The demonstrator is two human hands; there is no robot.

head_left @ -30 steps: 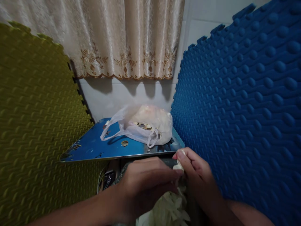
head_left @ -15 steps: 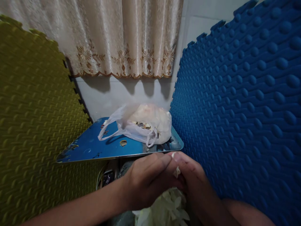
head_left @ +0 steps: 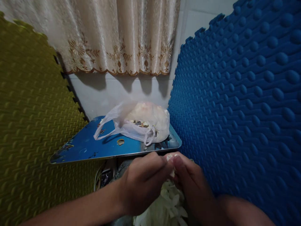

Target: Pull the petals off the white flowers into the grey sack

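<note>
The white bit (head_left: 169, 157) is pinched by the fingers of the left hand (head_left: 141, 179) and right hand (head_left: 191, 172), now brought closer together; work on it seems unfinished.

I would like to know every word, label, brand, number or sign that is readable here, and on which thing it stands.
No text can be read anywhere.
Plastic bag: no lettering shows.
Blue tabletop: printed decoration, no readable words.
Small dark object below the tabletop: pale marks, too small and dim to tell if they are writing.
Pale pieces at the bottom edge: no writing shows.
</note>
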